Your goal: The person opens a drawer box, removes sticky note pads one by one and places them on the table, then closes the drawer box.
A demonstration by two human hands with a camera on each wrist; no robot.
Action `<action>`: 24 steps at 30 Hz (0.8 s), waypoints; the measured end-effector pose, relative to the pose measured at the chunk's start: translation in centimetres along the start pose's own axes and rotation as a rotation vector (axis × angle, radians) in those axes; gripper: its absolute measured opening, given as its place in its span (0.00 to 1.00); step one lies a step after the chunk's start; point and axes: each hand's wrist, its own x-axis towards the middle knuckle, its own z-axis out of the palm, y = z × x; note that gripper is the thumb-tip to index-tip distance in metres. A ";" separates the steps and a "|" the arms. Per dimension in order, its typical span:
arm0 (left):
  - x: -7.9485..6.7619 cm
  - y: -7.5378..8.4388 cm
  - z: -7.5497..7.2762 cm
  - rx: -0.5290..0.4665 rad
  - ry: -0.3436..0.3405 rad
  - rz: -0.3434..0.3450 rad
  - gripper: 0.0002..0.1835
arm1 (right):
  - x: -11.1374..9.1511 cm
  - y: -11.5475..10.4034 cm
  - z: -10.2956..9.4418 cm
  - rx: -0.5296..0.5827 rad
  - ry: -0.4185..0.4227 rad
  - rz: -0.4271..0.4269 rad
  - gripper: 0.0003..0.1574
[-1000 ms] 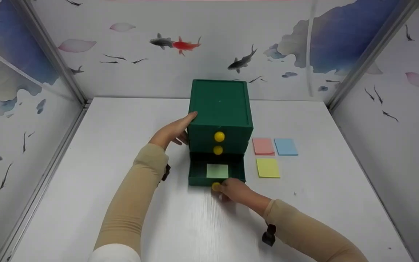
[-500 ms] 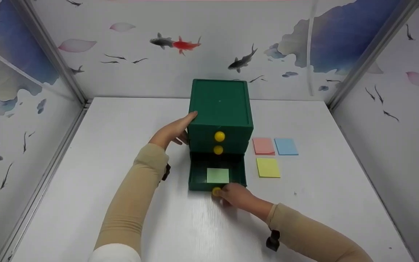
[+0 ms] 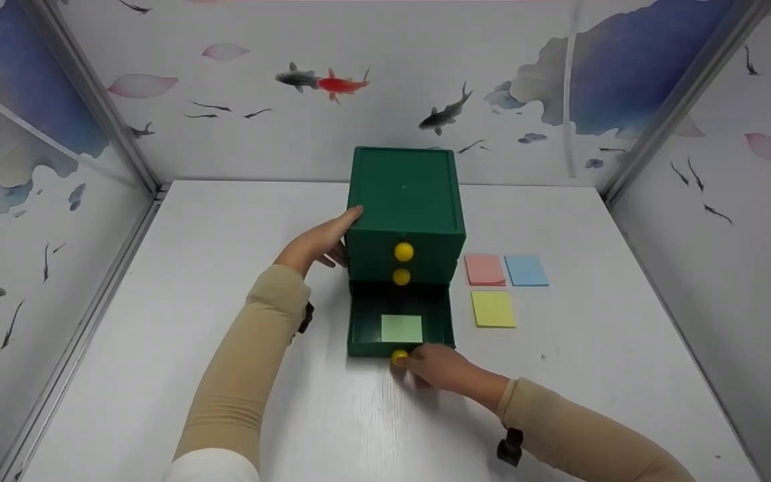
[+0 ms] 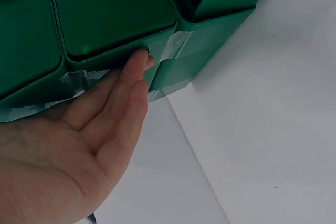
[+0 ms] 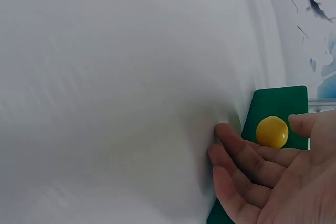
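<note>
A green drawer cabinet (image 3: pixel 404 187) with yellow round knobs stands at the table's middle. Its lowest drawer (image 3: pixel 365 328) is pulled far out and holds a pale green sticky note pad (image 3: pixel 401 329). My right hand (image 3: pixel 444 368) pinches that drawer's knob (image 5: pixel 272 132) between thumb and forefinger; the other fingers extend loosely in the right wrist view. At the cabinet's left side rests my left hand (image 3: pixel 316 242), its thumb on the top edge. In the left wrist view its nearly straight fingers (image 4: pixel 121 124) lie along the side, by strips of clear tape (image 4: pixel 176 44).
Right of the cabinet lie a pink note pad (image 3: pixel 485 270), a blue one (image 3: pixel 526 270) and a yellow one (image 3: pixel 493 309). Painted walls enclose the white table (image 3: pixel 178 321) at the back and both sides.
The lowest drawer has slid further out toward me, with the green note pad riding in it and my right hand on its knob. My left hand has stayed in place.
</note>
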 end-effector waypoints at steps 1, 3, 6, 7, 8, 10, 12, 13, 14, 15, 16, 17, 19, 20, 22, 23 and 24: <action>0.0 0.0 0.0 0.000 -0.001 0.000 0.52 | -0.1 -0.1 -0.1 -0.016 -0.005 0.000 0.29; -0.1 0.0 0.0 -0.002 0.000 0.003 0.52 | -0.5 -0.4 -0.5 -0.052 -0.010 -0.003 0.28; -0.1 0.0 0.0 -0.006 0.001 0.005 0.52 | -1.0 -1.0 -1.0 -0.087 -0.014 -0.011 0.25; -0.2 0.0 0.0 -0.007 0.001 0.005 0.52 | -1.2 -1.2 -1.2 -0.090 -0.012 -0.012 0.24; -0.2 0.0 0.1 -0.008 0.002 0.006 0.52 | -1.4 -1.4 -1.4 -0.093 -0.009 -0.017 0.24; -0.1 0.0 0.1 -0.007 0.002 0.006 0.52 | -1.7 -1.8 -1.8 -0.089 0.000 -0.031 0.23; -0.1 0.0 0.1 -0.006 0.003 0.006 0.52 | -1.9 -2.2 -2.3 -0.079 0.008 -0.055 0.23; -0.1 0.0 0.1 -0.005 0.003 0.006 0.52 | -2.0 -2.3 -2.6 -0.072 0.011 -0.069 0.23; -0.1 0.0 0.1 -0.005 0.002 0.006 0.52 | -2.1 -2.5 -2.9 -0.061 0.016 -0.079 0.23; -0.1 0.0 0.0 -0.006 0.001 0.004 0.52 | -2.1 -2.6 -3.2 -0.048 0.022 -0.089 0.24; 0.0 -0.1 0.0 -0.006 -0.001 0.003 0.52 | -2.1 -2.8 -3.5 -0.037 0.029 -0.096 0.24; -0.1 0.0 0.0 -0.007 -0.001 0.002 0.52 | -2.1 -2.9 -3.9 -0.024 0.037 -0.098 0.25; -0.1 0.0 0.0 -0.008 -0.001 0.001 0.52 | -2.0 -3.1 -4.6 -0.001 0.059 -0.088 0.26; -0.1 0.0 0.0 -0.009 -0.001 0.000 0.51 | -1.9 -3.2 -5.0 0.011 0.072 -0.077 0.26; -0.1 0.0 0.0 -0.006 -0.001 -0.001 0.52 | -1.7 -3.4 -5.6 0.028 0.096 -0.063 0.24; -0.1 0.0 -0.1 -0.005 -0.001 -0.003 0.52 | -1.6 -3.5 -5.9 0.040 0.106 -0.055 0.23; -0.1 0.0 -0.1 -0.006 0.000 -0.002 0.52 | -1.4 -3.6 -6.2 0.053 0.114 -0.049 0.22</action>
